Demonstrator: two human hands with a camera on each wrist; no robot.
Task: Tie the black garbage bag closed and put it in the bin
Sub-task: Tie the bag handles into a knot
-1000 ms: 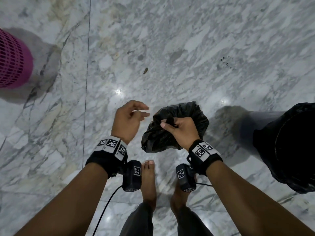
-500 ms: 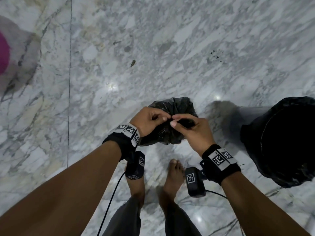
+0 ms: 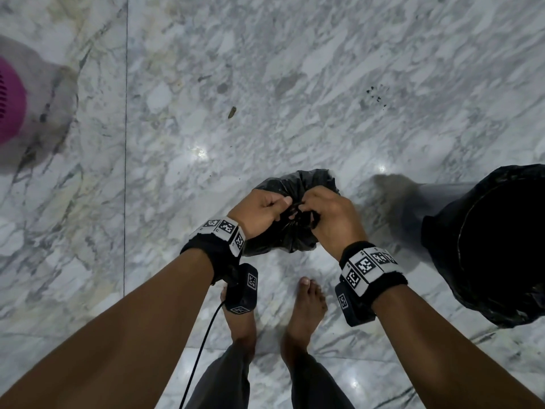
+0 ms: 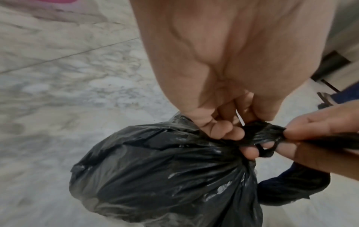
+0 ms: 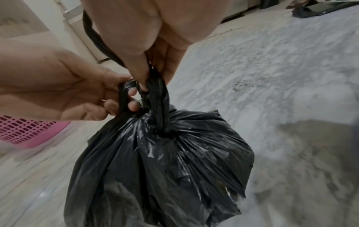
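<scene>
The black garbage bag [image 3: 295, 184] hangs just above the marble floor in front of my feet, its mouth gathered into a twisted neck [image 5: 155, 95]. My left hand [image 3: 280, 208] pinches a loop of that neck from the left, with the fingers [image 4: 229, 130] curled round the plastic. From the right, my right hand [image 3: 309, 214] pinches the same strand, thumb and fingers [image 5: 143, 73] pushed through the loop. The full body of the bag [image 4: 165, 176] bulges below both hands. The bin [image 3: 439, 237], lined with black plastic and with its mouth uncovered, stands on the floor to the right.
A pink perforated basket [image 3: 10, 98] stands at the far left. My bare feet [image 3: 306, 305] are directly under the hands. A small bit of debris [image 3: 232, 112] and dark specks [image 3: 376, 97] lie on the marble floor ahead.
A second ago my right hand alone held the bag's neck and the left hand hovered open beside it. The left hand has since closed in, and both now pinch the twisted neck.
</scene>
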